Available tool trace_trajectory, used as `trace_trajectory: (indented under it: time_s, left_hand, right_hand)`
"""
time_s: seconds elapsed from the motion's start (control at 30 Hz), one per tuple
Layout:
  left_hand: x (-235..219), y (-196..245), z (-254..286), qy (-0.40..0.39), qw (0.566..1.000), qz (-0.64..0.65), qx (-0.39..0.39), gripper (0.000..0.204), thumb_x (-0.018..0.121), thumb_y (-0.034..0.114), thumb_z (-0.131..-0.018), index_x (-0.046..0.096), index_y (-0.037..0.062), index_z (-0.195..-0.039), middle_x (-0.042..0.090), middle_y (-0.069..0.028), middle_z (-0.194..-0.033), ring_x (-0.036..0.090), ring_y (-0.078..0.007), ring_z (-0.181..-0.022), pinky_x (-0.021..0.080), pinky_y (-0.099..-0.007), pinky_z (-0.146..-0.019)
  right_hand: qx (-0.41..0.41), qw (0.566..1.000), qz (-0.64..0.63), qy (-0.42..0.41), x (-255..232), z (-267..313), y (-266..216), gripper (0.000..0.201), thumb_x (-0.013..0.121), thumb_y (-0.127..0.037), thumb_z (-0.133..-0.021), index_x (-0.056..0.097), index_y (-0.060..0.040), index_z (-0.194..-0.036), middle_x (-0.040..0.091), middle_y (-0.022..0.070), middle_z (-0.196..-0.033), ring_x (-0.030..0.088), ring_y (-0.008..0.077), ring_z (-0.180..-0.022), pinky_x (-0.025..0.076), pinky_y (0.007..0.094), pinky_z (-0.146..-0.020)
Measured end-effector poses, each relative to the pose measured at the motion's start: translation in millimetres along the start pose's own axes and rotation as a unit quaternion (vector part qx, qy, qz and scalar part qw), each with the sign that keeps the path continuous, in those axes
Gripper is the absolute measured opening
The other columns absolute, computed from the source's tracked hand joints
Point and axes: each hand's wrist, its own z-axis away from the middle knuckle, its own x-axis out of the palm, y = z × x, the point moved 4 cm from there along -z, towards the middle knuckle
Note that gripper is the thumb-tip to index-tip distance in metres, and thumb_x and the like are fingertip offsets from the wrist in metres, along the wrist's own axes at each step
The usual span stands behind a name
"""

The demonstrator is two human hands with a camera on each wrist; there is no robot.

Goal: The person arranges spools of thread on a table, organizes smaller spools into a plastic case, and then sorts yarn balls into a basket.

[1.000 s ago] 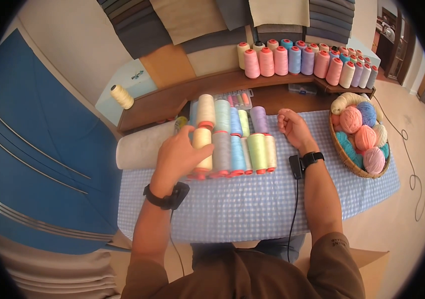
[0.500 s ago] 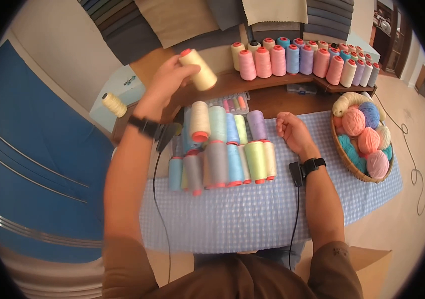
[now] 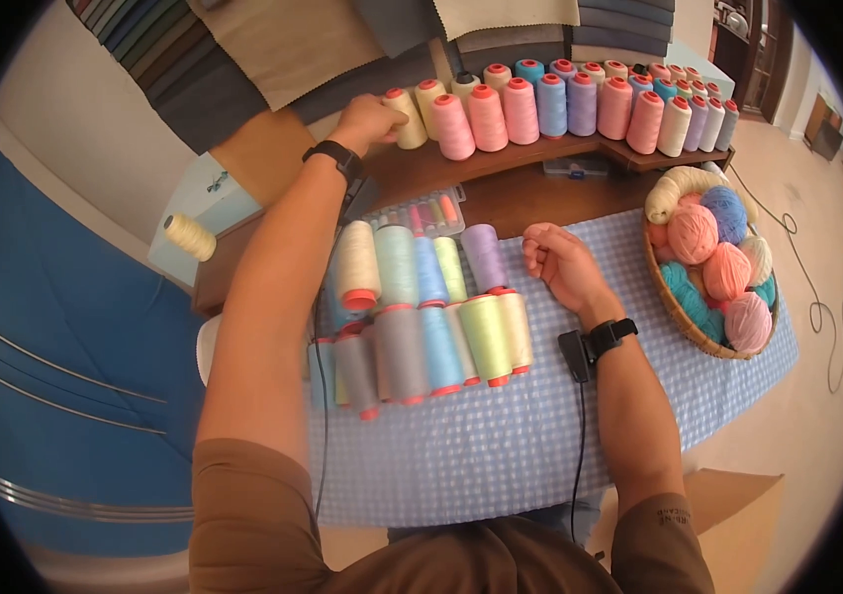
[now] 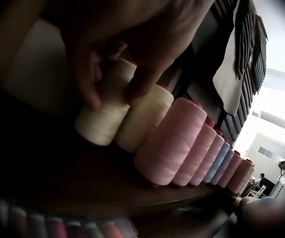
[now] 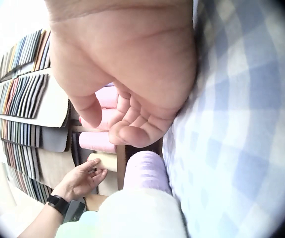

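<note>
My left hand (image 3: 370, 124) grips a pale yellow cone of thread (image 3: 405, 119) standing upright on the raised wooden shelf, at the left end of the row. Thumb and fingers lie round the cone's upper part (image 4: 105, 111) in the left wrist view. Close beside it stands a second pale yellow cone (image 4: 145, 119), then a pink one (image 4: 171, 141). My right hand (image 3: 565, 267) rests on the checked cloth with loosely curled fingers and holds nothing. Left of it is a lilac cone (image 3: 483, 257) among several cones lying on the cloth, such as a grey one (image 3: 401, 354).
A basket of yarn balls (image 3: 674, 322) sits on the cloth at the right. A clear box (image 3: 412, 214) of small spools lies behind the lying cones. One cream cone (image 3: 190, 238) is apart at the far left. Fabric samples (image 3: 303, 45) hang behind the shelf.
My left hand took a pale yellow cone from the group on the cloth, lifted it, turned it over and carried it to the shelf row's left end. My right hand has stayed on the cloth.
</note>
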Motion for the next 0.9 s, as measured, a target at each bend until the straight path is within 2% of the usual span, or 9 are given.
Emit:
trace_trajectory:
  time_s: [0.1,0.2,0.3,0.5,0.6,0.7,0.8,0.9]
  left_hand:
    - [-1,-20,-17,-0.023,0.998,0.06,-0.014,0.038,0.078,0.014,-0.086,0.067,-0.0059,-0.116,0.071,-0.0135,-0.109,0.072,-0.0208,-0.096,0.063,-0.0331,-0.084]
    - [-5,-20,-3,-0.032,0.994,0.072,-0.072,0.04,0.076,0.012,-0.088,0.064,-0.0062,-0.121,0.069,-0.0121,-0.11,0.071,-0.0221,-0.097,0.062,-0.0342,-0.088]
    - [-20,-12,24,-0.041,0.993,0.069,-0.088,0.04,0.073,0.012,-0.09,0.062,-0.0039,-0.125,0.069,-0.0108,-0.11,0.07,-0.0217,-0.101,0.062,-0.035,-0.088]
    - [-72,-25,94,-0.047,0.998,0.032,-0.018,0.031,0.069,0.014,-0.092,0.063,0.0013,-0.121,0.068,-0.0063,-0.104,0.067,-0.0151,-0.093,0.057,-0.0293,-0.076]
    - [-75,-14,166,-0.048,0.972,-0.104,0.206,0.028,0.067,0.013,-0.093,0.065,0.0005,-0.118,0.068,-0.0058,-0.102,0.065,-0.0119,-0.085,0.054,-0.0272,-0.072]
    - [-66,-5,227,-0.036,0.974,-0.161,0.156,0.031,0.069,0.02,-0.095,0.066,0.0,-0.118,0.069,-0.006,-0.098,0.065,-0.0112,-0.077,0.054,-0.027,-0.065]
    - [-50,-6,248,-0.015,0.991,-0.129,-0.043,0.05,0.074,0.035,-0.092,0.064,-0.0034,-0.123,0.071,-0.0063,-0.091,0.064,-0.0122,-0.066,0.052,-0.0269,-0.057]
    - [-30,-6,257,-0.007,0.981,-0.175,-0.085,0.071,0.077,0.051,-0.087,0.062,-0.0075,-0.124,0.071,-0.0065,-0.086,0.062,-0.0128,-0.059,0.049,-0.0268,-0.052]
  right_hand:
    - [0.0,1.0,0.003,0.0,0,-1,1,0.013,0.063,-0.019,-0.102,0.062,-0.0055,-0.105,0.064,0.0014,-0.084,0.058,0.0121,-0.074,0.045,0.0275,-0.067]
    - [-0.004,1.0,0.009,0.004,0,-1,1,0.012,0.062,-0.018,-0.102,0.063,-0.0054,-0.104,0.065,0.0016,-0.083,0.058,0.0123,-0.073,0.045,0.0278,-0.066]
    - [-0.007,1.0,0.015,0.013,0,-2,2,0.011,0.062,-0.017,-0.102,0.063,-0.0052,-0.102,0.065,0.002,-0.083,0.058,0.0125,-0.073,0.045,0.028,-0.066]
    - [-0.013,1.0,0.007,0.009,-3,-3,3,0.011,0.062,-0.015,-0.101,0.063,-0.0042,-0.103,0.066,0.0028,-0.084,0.059,0.0133,-0.072,0.046,0.0283,-0.066]
    - [-0.017,1.0,0.009,0.008,-3,-2,3,0.012,0.062,-0.015,-0.101,0.064,-0.0037,-0.104,0.066,0.0029,-0.084,0.06,0.0136,-0.072,0.047,0.0286,-0.067]
    - [-0.016,1.0,0.011,0.008,-3,-3,3,0.012,0.062,-0.015,-0.101,0.064,-0.0036,-0.104,0.066,0.0029,-0.083,0.06,0.0137,-0.072,0.047,0.0288,-0.067]
    - [-0.015,1.0,0.013,0.005,-3,-2,4,0.012,0.061,-0.015,-0.101,0.064,-0.0037,-0.105,0.065,0.0029,-0.084,0.06,0.0137,-0.073,0.048,0.0289,-0.067]
    - [-0.017,1.0,0.015,0.001,-4,-2,4,0.012,0.061,-0.015,-0.102,0.063,-0.0041,-0.105,0.065,0.0025,-0.084,0.06,0.0133,-0.073,0.047,0.0284,-0.067]
